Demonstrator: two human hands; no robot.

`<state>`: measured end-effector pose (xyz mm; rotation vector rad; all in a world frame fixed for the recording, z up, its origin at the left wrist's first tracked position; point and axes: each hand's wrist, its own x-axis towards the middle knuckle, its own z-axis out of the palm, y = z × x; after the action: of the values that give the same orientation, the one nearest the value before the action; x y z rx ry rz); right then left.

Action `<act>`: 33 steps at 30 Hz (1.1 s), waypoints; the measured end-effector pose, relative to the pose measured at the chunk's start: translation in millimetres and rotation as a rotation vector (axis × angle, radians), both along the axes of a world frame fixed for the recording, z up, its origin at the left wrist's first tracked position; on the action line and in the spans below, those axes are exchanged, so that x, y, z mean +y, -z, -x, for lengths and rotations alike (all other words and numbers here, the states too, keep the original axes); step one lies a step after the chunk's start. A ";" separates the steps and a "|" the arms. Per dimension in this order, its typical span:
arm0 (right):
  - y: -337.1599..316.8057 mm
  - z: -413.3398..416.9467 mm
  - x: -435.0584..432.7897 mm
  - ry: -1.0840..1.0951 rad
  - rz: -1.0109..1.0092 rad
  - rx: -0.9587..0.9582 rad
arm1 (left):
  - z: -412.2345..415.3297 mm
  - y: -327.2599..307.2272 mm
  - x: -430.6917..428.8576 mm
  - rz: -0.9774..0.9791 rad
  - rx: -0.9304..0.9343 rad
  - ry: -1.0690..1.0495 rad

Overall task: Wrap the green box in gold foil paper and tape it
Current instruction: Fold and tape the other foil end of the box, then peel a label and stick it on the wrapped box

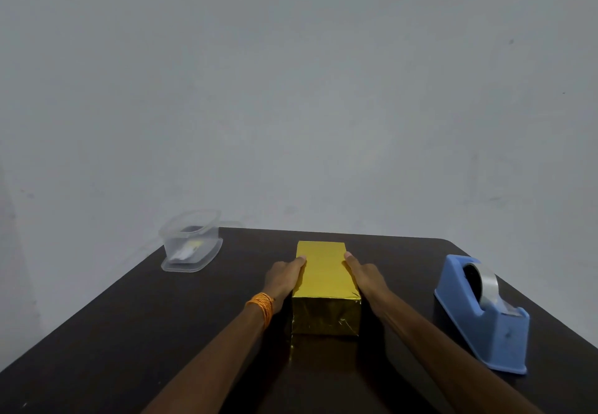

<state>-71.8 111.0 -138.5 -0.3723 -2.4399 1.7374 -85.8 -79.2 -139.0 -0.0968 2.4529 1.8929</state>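
At the middle of the dark table [129, 332], lying lengthwise away from the viewer: the box [322, 268], covered on every visible face in gold foil paper [325, 316]. Smooth on top, creased and wrinkled on the near end face, with a folded edge along the top of that face. Left hand [284, 279] flat against the box's left long side, fingers straight and pointing away, one fingertip [302, 257] up at the top edge; not curled round anything, just pressing. Right hand [364, 276] mirrored on the right long side, likewise stretched out and touching the foil, nothing pinched. Box resting on the tabletop between the two palms. Round the left wrist, a band of orange thread [261, 307]. Far left, near the table's back corner and well apart from the box: a clear plastic tub [191, 242] standing on what looks like its own lid [181, 267], something small, white and yellow inside, too blurred to name. To the right, near the table's right edge and apart from the right forearm: a blue tape dispenser [485, 326] carrying a roll of clear tape [483, 279], touched by neither hand. Behind everything, a plain grey wall [291, 90].
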 end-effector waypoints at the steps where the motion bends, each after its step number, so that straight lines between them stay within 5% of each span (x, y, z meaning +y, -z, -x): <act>1: -1.4 1.0 -0.4 0.000 -0.006 -0.002 | 2.8 1.3 -0.2 0.008 -0.007 -0.004; 10: -9.6 -5.6 -1.2 0.003 -0.092 -0.014 | -5.3 -8.5 -0.6 0.049 0.002 -0.006; 19: -42.2 -6.8 -8.0 0.064 -0.384 0.236 | -6.5 -30.9 -18.1 -0.011 0.175 -0.065; 33: -86.2 -10.2 -110.1 -0.142 -0.334 0.536 | -27.1 -88.0 -103.1 0.139 0.540 -0.218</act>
<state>-61.6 1.0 -52.3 0.2743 -2.3175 1.2220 -58.8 -182.4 -51.0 0.1761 3.0333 2.0476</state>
